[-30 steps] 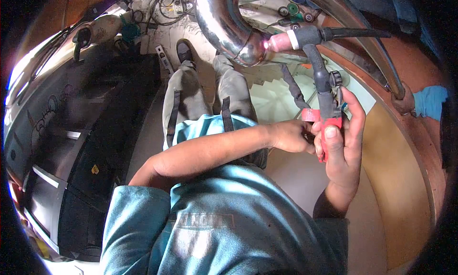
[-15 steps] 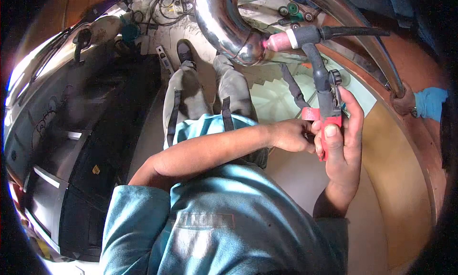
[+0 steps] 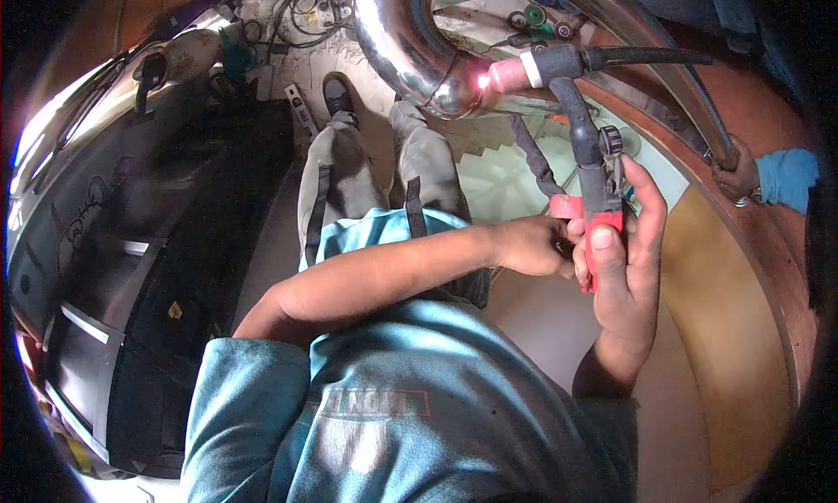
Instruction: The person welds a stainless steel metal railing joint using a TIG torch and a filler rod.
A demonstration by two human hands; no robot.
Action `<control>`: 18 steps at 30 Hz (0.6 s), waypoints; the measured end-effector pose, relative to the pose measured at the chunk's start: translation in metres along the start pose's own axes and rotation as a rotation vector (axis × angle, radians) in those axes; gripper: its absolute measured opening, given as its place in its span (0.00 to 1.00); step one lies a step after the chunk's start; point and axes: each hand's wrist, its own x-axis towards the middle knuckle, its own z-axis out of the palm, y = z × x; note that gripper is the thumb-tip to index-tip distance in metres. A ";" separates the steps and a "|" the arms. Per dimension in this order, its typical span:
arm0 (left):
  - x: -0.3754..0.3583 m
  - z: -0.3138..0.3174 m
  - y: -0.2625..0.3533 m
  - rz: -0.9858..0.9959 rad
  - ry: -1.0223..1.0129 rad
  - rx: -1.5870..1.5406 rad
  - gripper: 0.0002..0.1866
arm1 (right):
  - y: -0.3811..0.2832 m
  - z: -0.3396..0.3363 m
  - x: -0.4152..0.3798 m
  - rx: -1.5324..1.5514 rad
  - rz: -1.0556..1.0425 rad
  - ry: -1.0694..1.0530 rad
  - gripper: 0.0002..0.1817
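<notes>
My right hand (image 3: 630, 272) is wrapped around the red handle of a TIG welding torch (image 3: 587, 145), thumb on its front and index finger raised along the side. My left hand (image 3: 534, 246) reaches across my body, its curled fingers against the lower handle, partly hidden. The torch's pink nozzle points left, at the end of a shiny curved metal pipe (image 3: 393, 31). A bright pink-white glow shows between nozzle and pipe.
Another person's hand (image 3: 740, 173), in a blue sleeve, grips a long curved metal tube (image 3: 672, 58) at the right. A spirit level (image 3: 301, 110) lies near my shoe. Black panels (image 3: 205, 311) stand at left; cables (image 3: 297, 23) lie at the back.
The glow at the nozzle tip has grown brighter and larger. The torch and both my hands have shifted very slightly left. The other person's hand has moved a little.
</notes>
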 end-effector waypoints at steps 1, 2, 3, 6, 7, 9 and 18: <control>0.002 0.001 -0.004 0.020 -0.012 -0.032 0.24 | 0.000 0.000 0.000 -0.013 0.000 -0.005 0.32; 0.004 0.001 -0.007 0.040 -0.024 -0.063 0.24 | -0.001 -0.001 0.000 -0.027 -0.002 -0.009 0.32; 0.006 0.002 -0.010 0.031 -0.031 -0.058 0.23 | -0.002 -0.002 0.000 -0.041 -0.003 -0.013 0.32; 0.006 0.003 -0.009 0.008 -0.030 -0.035 0.23 | -0.003 0.001 -0.001 -0.033 -0.007 0.009 0.32; 0.002 0.002 -0.004 0.004 -0.018 -0.023 0.22 | -0.003 0.001 -0.001 -0.031 -0.003 0.009 0.32; 0.001 0.002 -0.001 0.005 -0.010 -0.019 0.22 | -0.003 0.001 -0.001 -0.029 0.007 0.011 0.32; 0.003 0.004 -0.004 -0.004 0.049 -0.055 0.23 | 0.000 -0.002 -0.001 -0.011 -0.017 -0.007 0.32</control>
